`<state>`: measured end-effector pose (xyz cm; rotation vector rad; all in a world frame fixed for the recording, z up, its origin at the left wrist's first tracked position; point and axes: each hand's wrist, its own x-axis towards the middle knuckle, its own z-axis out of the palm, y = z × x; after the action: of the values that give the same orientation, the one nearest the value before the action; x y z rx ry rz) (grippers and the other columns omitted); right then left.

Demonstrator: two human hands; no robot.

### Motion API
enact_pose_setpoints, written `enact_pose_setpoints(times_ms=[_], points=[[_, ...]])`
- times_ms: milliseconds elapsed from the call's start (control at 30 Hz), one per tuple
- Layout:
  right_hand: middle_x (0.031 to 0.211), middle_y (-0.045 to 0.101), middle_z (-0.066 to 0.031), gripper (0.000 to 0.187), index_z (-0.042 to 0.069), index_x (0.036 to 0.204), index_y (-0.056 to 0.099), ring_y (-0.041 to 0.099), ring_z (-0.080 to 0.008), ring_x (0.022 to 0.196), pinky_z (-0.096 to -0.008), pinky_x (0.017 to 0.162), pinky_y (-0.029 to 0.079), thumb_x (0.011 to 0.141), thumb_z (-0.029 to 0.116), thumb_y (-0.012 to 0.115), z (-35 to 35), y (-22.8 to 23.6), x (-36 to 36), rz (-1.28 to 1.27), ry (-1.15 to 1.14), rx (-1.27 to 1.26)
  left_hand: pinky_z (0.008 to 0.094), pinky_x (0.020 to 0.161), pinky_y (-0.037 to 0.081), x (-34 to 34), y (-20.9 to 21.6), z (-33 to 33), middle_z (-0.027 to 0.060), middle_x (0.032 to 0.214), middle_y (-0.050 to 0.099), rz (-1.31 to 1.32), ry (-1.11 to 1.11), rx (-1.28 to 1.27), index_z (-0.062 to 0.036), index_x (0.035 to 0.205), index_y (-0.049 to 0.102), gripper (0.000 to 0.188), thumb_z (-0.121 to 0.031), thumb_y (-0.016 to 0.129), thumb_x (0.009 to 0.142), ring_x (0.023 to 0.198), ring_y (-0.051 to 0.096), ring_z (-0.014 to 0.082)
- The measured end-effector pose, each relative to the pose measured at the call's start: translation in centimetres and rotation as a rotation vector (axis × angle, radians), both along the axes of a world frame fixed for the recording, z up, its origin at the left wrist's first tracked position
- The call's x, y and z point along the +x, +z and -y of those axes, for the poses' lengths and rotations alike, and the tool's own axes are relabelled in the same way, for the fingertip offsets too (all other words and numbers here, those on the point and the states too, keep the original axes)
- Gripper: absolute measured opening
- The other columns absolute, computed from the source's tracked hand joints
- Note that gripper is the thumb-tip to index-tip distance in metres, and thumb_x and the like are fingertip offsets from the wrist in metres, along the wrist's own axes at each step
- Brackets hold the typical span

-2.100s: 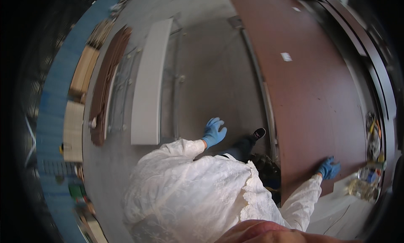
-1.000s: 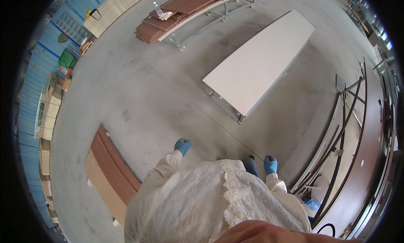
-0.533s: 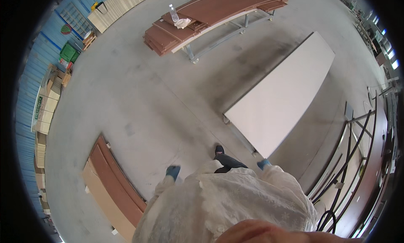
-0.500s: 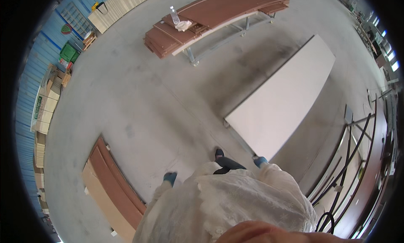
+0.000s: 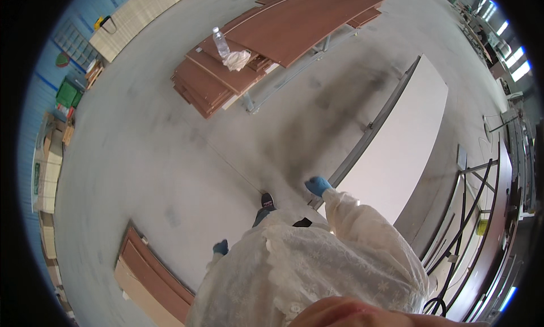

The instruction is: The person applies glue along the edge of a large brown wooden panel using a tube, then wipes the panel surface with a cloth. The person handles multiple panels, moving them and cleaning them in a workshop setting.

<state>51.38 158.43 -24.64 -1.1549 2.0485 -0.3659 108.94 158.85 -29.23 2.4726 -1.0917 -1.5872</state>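
My right hand [image 5: 318,186], in a blue glove, hangs beside the near left corner of a long white panel [image 5: 396,140]. Its fingers look curled in, and nothing shows in them; it appears apart from the panel. The panel lies on a low stand and has a grey side edge. On my left side my left hand [image 5: 221,247], also blue-gloved, hangs low over the floor, touching nothing I can see. How its fingers are held is too small to make out. Both arms are in loose cream sleeves.
Ahead, a wheeled stand bears stacked brown panels [image 5: 306,27], with a clear bottle [image 5: 220,42] and a crumpled cloth [image 5: 236,60] on top. More brown panels [image 5: 150,270] lie at the lower left. Right of me stands a rack with dark strips [image 5: 464,225]. My shoe [image 5: 267,201] is ahead.
My right hand has moved away from the white panel's near end, forward and left. My left hand has drawn slightly back. The view has shifted, and the brown stack appears closer.
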Motion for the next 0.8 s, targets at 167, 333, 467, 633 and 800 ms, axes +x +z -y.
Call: enact_pose_setpoints(times_ms=[167,333,467,633,800], points=[[0.118,0.074,-0.0187,0.038,0.011,0.111,0.079,0.067,-0.0375,0.117,-0.0459,0.099,0.054,0.092,0.037,0.060,-5.2,-5.8,-5.5,-0.085,-0.131,0.358,0.0404,0.053,0.045,-10.3,1.1,22.8,0.0023,0.062,0.058,-0.167,-0.127,-0.289,-0.0117,0.074,0.065,0.030,-0.035,0.072,0.092,0.052,0.052,0.0173],[0.102,0.078,-0.0125,0.029,0.013,0.100,0.082,0.073,-0.0323,0.098,-0.0449,0.083,0.059,0.092,0.031,0.060,-11.5,-12.7,-10.9,-0.270,0.204,0.622,0.0321,0.072,0.056,-25.1,2.5,39.5,0.0066,0.079,0.074,-0.300,-0.276,-0.456,-0.0040,0.085,0.075,0.014,-0.017,0.073,0.083,0.074,0.068,0.0164],[0.085,0.079,-0.0105,0.033,0.008,0.096,0.081,0.075,-0.0265,0.075,-0.0445,0.070,0.059,0.095,0.035,0.061,-9.5,-14.2,-15.3,0.182,-0.546,0.597,0.0312,0.078,0.058,-38.5,1.2,46.7,0.0084,0.089,0.078,-0.402,-0.385,-0.516,-0.0046,0.092,0.076,0.011,-0.008,0.070,0.084,0.082,0.072,0.0176],[0.094,0.079,-0.0165,0.055,0.004,0.104,0.079,0.076,-0.0321,0.092,-0.0423,0.084,0.057,0.094,0.055,0.061,4.4,-10.5,-28.1,0.276,-0.688,0.409,0.0267,0.069,0.049,-54.4,1.4,51.3,-0.0036,0.086,0.066,-0.451,-0.375,-0.276,-0.0092,0.103,0.072,0.016,-0.020,0.076,0.092,0.072,0.057,0.0103],[0.093,0.074,-0.0222,0.052,0.003,0.103,0.077,0.072,-0.0355,0.095,-0.0445,0.087,0.054,0.094,0.052,0.062,21.2,-4.3,-45.6,0.047,-0.467,0.044,0.0292,0.069,0.050,-69.4,2.8,55.9,-0.0024,0.085,0.065,-0.461,-0.329,-0.133,-0.0113,0.097,0.070,0.017,-0.026,0.077,0.091,0.074,0.058,0.0105]])
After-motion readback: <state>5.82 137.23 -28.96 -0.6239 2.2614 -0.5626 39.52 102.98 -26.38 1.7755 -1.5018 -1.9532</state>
